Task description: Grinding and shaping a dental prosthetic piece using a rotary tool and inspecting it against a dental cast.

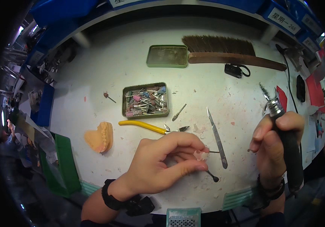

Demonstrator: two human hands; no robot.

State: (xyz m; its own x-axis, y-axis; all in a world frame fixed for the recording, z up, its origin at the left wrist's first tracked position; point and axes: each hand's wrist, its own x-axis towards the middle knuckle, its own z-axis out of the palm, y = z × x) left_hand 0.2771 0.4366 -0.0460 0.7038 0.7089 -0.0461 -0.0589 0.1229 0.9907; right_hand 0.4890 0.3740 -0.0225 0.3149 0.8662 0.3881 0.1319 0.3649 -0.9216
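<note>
Handpiece [292, 159] sits gripped in the right hand [274, 145], long axis from 11 to 5 o'clock; its burr [263, 90] lies well apart, between 1 and 2 o'clock from the small translucent piece [200, 154], which the left hand [166, 162] pinches between thumb and fingers.

My flat white worktop [211, 89] looks brightest around its middle; at the left, small white lights [20, 29] glare, and dim surroundings bend and blur.
</note>
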